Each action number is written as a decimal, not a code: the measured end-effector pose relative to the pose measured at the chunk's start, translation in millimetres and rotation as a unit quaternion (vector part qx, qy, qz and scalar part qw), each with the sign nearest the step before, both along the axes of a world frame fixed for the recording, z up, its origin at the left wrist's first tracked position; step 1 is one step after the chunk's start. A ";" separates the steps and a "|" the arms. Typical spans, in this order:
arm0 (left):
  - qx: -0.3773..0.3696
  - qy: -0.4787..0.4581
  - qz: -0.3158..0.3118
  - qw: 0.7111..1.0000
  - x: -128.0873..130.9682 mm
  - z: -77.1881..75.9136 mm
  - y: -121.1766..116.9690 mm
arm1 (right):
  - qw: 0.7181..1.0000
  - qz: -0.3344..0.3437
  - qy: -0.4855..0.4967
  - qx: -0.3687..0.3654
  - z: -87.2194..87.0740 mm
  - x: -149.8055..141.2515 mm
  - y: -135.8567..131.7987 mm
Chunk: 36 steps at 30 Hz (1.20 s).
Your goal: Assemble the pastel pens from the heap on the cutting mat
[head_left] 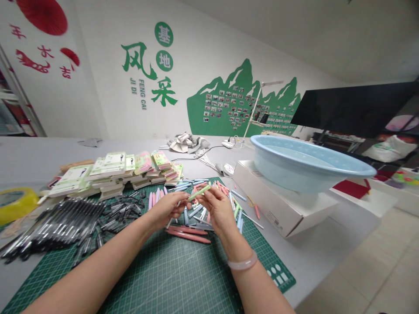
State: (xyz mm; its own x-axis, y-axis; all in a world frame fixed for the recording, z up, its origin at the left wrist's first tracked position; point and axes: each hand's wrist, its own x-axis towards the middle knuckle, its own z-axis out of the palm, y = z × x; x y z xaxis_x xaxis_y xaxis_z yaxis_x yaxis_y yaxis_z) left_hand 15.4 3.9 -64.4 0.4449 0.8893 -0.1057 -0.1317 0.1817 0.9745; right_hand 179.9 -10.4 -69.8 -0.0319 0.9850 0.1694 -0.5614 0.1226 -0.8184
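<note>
Between both hands, above the mat, is a slim light green pen barrel [199, 193]. My right hand [218, 209] pinches its right end between thumb and fingers. At its left end, the closed fingertips of my left hand [170, 208] grip it too. Just below the hands lie coral-red pens [190, 237], side by side on the green cutting mat [170, 279]. Behind and around my right hand spreads a loose pile of pastel pen parts [196, 210] in blue, pink, green and white, partly hidden by the hands.
Many black pens [62, 222] and black caps [122, 209] lie at left. Stacked small boxes [108, 168] stand behind them, near yellow tape [16, 205]. A blue basin [294, 165] rests on a white box [278, 205] at right. Cloth [186, 143] and cables lie at the back.
</note>
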 end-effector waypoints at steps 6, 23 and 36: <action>-0.021 -0.007 0.011 1.000 -1.3 2.6 0.5 | 1.000 -0.012 0.006 -0.017 3.3 1.7 0.0; 0.163 0.131 0.114 0.971 -16.2 26.8 -0.8 | 0.997 -0.034 -0.051 -0.036 -2.4 5.5 3.6; 0.306 0.042 0.213 0.927 -22.6 63.6 -17.8 | 0.966 -0.008 -0.235 0.109 -6.2 -17.1 -10.5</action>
